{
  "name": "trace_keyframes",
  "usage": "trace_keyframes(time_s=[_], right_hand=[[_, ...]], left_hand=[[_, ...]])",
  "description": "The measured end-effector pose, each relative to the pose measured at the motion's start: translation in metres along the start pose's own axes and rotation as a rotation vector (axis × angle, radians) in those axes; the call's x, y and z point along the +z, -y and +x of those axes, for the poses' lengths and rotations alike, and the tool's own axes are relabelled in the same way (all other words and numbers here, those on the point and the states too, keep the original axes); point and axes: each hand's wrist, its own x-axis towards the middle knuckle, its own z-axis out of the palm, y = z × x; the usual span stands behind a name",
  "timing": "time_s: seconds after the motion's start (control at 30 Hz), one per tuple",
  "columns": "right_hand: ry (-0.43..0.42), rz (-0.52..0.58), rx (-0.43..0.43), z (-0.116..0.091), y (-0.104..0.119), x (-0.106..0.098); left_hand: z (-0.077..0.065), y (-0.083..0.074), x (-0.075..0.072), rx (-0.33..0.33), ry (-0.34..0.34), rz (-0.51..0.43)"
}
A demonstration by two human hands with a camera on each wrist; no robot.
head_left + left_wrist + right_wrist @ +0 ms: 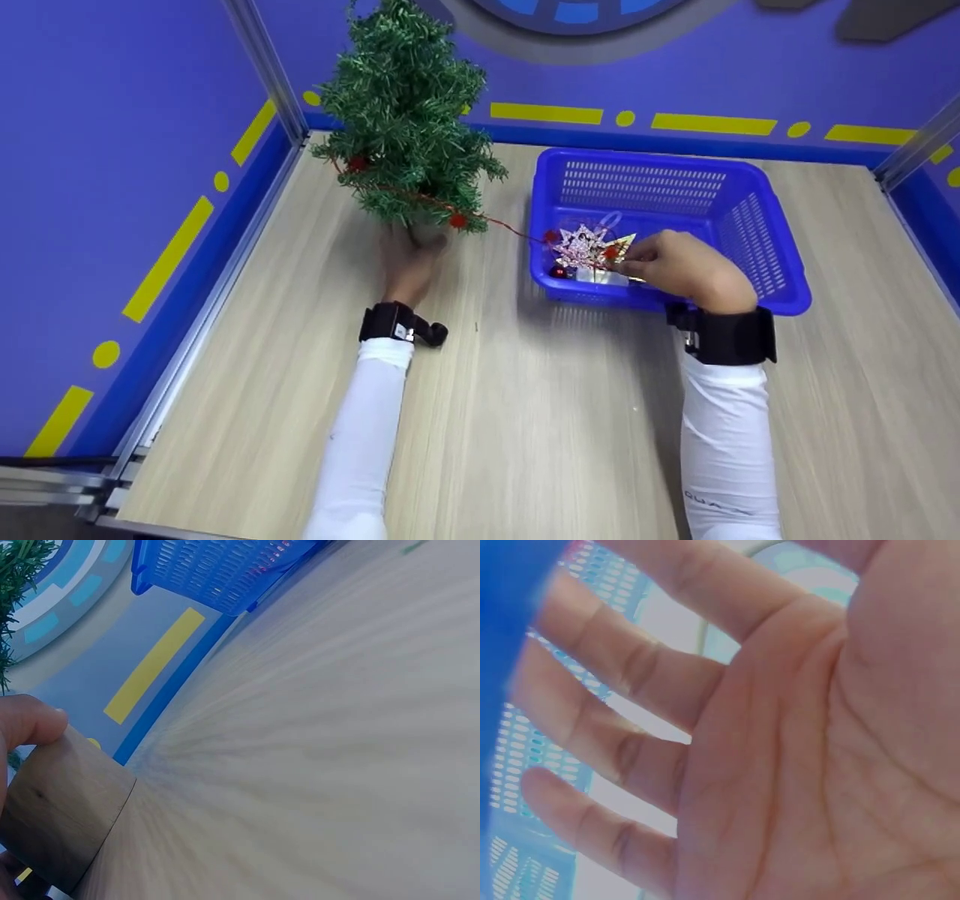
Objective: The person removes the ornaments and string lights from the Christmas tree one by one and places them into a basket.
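Note:
A small green Christmas tree (409,97) stands at the back left. My left hand (411,262) grips its round wooden base (67,802), thumb and fingers on either side in the left wrist view. A thin red garland (504,223) with small red tufts runs across the lower branches and on to the right, over the basket. Its far end is pinched between the thumb and fingertips of my right hand (686,270), low over the basket's front left part. The right wrist view shows the palm and spread outer fingers (630,675); the pinch lies outside it.
The blue plastic basket (645,186) sits right of the tree. In it are a glittery snowflake (577,244), a gold star (622,244) and a shiny red ball (558,271). Blue panels (150,150) wall the wooden table (555,420) at the back and sides.

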Motion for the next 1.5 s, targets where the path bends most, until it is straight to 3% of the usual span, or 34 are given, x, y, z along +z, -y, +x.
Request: trace_keyframes(time_s=[0.17,0.27,0.4,0.53,0.63,0.73,0.9,1.03,1.17,1.33,1.5], right_hand=[[0.013,0.012,0.006,-0.001,0.006,0.0],[-0.024,0.036,0.005,-0.003,0.01,0.0],[-0.156,0.048,-0.032,0.001,0.022,0.004],[-0.328,0.051,-0.151,0.013,0.043,0.018],[-0.398,0.059,-0.257,0.024,0.064,0.032],[-0.38,0.049,-0.32,0.035,0.083,0.047],[-0.333,-0.011,-0.363,0.046,0.1,0.065],[-0.382,-0.022,-0.363,0.048,0.107,0.069],[-0.496,0.033,-0.373,0.045,0.109,0.065],[-0.665,0.194,-0.456,0.037,0.105,0.056],[-0.748,0.325,-0.522,0.029,0.101,0.049]], left_hand=[[-0.001,0.001,0.0,-0.045,0.016,-0.01],[-0.002,0.0,0.0,-0.054,0.02,0.011],[-0.001,-0.002,0.0,-0.035,0.013,0.018],[-0.001,-0.002,0.0,-0.013,0.009,0.014],[0.0,-0.001,0.0,0.007,-0.004,0.012],[0.0,-0.001,-0.001,0.02,-0.012,0.017],[-0.001,-0.003,0.0,-0.014,0.0,0.015],[0.001,-0.005,0.0,0.006,-0.005,-0.039],[0.003,-0.005,0.001,0.057,-0.009,-0.085],[0.001,-0.004,0.0,0.039,0.011,-0.055],[0.0,-0.004,-0.002,0.036,0.029,-0.067]])
